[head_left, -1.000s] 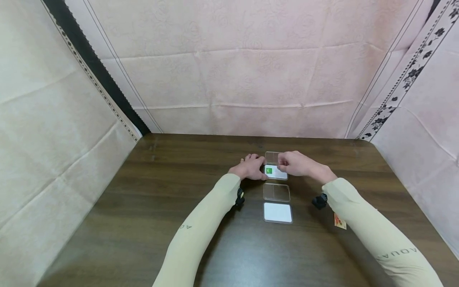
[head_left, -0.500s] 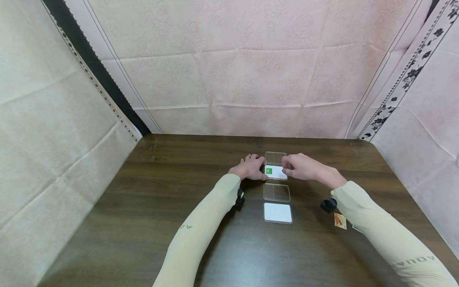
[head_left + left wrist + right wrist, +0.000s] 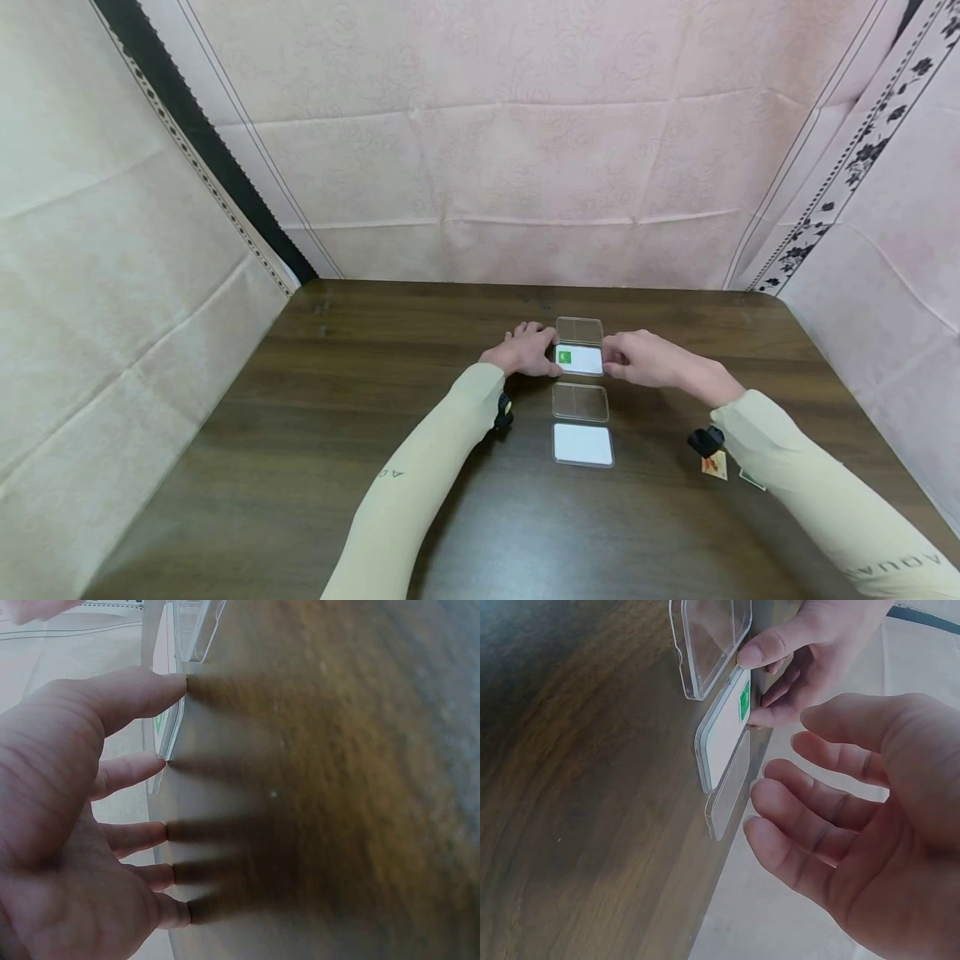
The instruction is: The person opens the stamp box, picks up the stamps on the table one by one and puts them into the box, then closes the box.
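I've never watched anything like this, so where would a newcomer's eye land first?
Probably on the small green square at the left end of the far white case, vivid against the dark table. Next, perhaps, the two hands around it: the left hand touching its left side, the right hand empty beside its right end.

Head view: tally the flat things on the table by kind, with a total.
Clear covers: 2 (far cover, near cover)
White panels: 2 (far panel, near panel)
Green square: 1, on the far panel
Small cards: 2 (orange card, greenish card)
Total: 7 in view; the right sleeve may hide more
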Action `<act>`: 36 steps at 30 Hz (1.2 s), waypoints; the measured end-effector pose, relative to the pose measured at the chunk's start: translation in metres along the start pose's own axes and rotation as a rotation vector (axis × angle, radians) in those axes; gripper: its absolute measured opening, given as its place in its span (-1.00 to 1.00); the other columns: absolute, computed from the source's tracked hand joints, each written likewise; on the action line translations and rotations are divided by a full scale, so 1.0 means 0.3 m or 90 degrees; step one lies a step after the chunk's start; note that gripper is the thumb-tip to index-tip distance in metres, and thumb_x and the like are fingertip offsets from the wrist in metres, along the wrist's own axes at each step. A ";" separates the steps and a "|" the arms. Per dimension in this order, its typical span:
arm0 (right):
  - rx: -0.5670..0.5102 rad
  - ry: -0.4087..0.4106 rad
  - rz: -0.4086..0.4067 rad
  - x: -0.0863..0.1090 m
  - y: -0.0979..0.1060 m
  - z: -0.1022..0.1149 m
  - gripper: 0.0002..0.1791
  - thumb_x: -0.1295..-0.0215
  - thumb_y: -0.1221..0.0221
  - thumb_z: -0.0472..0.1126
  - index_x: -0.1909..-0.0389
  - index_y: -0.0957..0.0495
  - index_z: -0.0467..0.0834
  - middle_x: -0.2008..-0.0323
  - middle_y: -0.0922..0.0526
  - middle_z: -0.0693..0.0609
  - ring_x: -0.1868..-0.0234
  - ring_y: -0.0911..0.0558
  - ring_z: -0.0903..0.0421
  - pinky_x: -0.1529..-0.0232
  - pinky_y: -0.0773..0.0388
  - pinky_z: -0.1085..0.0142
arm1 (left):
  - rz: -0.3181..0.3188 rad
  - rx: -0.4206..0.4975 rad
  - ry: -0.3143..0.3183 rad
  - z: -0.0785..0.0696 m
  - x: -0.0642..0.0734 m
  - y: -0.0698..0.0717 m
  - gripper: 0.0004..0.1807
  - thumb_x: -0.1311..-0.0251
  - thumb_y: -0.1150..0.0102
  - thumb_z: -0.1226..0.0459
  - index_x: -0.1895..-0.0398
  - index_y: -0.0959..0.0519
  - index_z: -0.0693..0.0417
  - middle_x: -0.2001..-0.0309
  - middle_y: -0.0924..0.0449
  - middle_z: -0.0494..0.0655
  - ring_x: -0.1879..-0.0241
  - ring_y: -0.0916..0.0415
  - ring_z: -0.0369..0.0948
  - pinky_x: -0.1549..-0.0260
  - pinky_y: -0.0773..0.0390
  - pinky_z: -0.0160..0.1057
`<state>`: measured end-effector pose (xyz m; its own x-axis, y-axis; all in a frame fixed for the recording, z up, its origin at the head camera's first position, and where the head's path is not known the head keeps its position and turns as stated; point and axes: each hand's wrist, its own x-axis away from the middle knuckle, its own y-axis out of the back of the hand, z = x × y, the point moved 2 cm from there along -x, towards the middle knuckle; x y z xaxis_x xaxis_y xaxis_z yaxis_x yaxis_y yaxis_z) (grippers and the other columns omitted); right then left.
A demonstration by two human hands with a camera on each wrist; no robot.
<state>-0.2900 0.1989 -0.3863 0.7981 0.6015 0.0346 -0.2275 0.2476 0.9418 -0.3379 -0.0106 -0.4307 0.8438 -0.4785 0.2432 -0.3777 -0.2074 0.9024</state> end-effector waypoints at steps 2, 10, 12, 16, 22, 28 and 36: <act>-0.001 0.001 0.001 0.010 0.003 0.000 -0.94 -0.31 -0.22 -0.24 0.26 -0.59 -0.14 0.55 -0.48 0.13 0.52 -0.42 0.20 0.49 -0.38 0.34 | -0.001 0.001 0.000 -0.001 0.001 0.001 -0.41 -0.25 -0.20 -0.07 -0.29 -0.34 -0.12 -0.46 -0.14 0.02 -0.47 -0.01 0.05 -0.45 0.00 0.18; 0.013 0.006 -0.008 0.052 0.013 -0.010 -0.90 -0.30 -0.22 -0.26 0.38 -0.51 -0.04 0.57 -0.44 0.15 0.53 -0.40 0.24 0.52 -0.36 0.37 | 0.001 0.004 0.001 -0.002 0.004 0.001 -0.39 -0.24 -0.21 -0.07 -0.29 -0.34 -0.13 -0.45 -0.15 0.01 -0.46 -0.01 0.04 -0.46 0.00 0.17; 0.011 0.007 -0.009 0.062 0.017 -0.009 -0.90 -0.30 -0.22 -0.26 0.38 -0.51 -0.04 0.57 -0.44 0.15 0.53 -0.40 0.24 0.52 -0.36 0.37 | 0.000 0.004 -0.001 -0.001 0.002 0.000 -0.39 -0.24 -0.21 -0.07 -0.29 -0.34 -0.12 -0.45 -0.15 0.02 -0.47 -0.01 0.04 -0.46 0.01 0.18; 0.010 0.011 -0.008 0.080 0.024 -0.007 -0.92 -0.29 -0.22 -0.27 0.35 -0.52 -0.04 0.55 -0.45 0.16 0.52 -0.41 0.25 0.51 -0.37 0.38 | 0.000 0.005 -0.004 0.001 0.002 0.000 -0.40 -0.23 -0.22 -0.07 -0.29 -0.34 -0.12 -0.46 -0.14 0.02 -0.48 0.00 0.05 -0.46 0.01 0.19; 0.017 0.014 -0.010 0.114 0.031 -0.001 -0.93 -0.26 -0.25 -0.28 0.30 -0.54 -0.07 0.50 -0.48 0.15 0.47 -0.43 0.24 0.47 -0.39 0.39 | 0.005 0.010 0.000 -0.001 0.005 0.003 -0.39 -0.24 -0.21 -0.07 -0.30 -0.34 -0.12 -0.46 -0.13 0.02 -0.49 0.02 0.06 -0.46 0.03 0.20; 0.012 0.018 -0.004 0.147 0.033 0.007 -0.90 -0.24 -0.28 -0.28 0.26 -0.55 -0.11 0.46 -0.51 0.15 0.44 -0.45 0.25 0.43 -0.42 0.38 | 0.003 0.013 0.003 -0.003 0.004 0.002 -0.39 -0.23 -0.23 -0.06 -0.30 -0.34 -0.11 -0.46 -0.14 0.02 -0.48 0.01 0.06 -0.46 0.04 0.20; 0.019 0.012 -0.008 0.175 0.036 -0.007 -0.85 -0.20 -0.30 -0.29 0.33 -0.52 -0.04 0.50 -0.46 0.18 0.46 -0.43 0.26 0.45 -0.38 0.40 | 0.002 0.013 -0.002 -0.002 0.004 0.001 -0.40 -0.23 -0.23 -0.05 -0.28 -0.34 -0.11 -0.45 -0.15 0.02 -0.48 0.00 0.07 -0.45 0.03 0.21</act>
<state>-0.2516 0.2347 -0.3750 0.7899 0.6130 0.0172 -0.2011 0.2325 0.9516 -0.3368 -0.0106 -0.4299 0.8412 -0.4821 0.2450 -0.3881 -0.2227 0.8943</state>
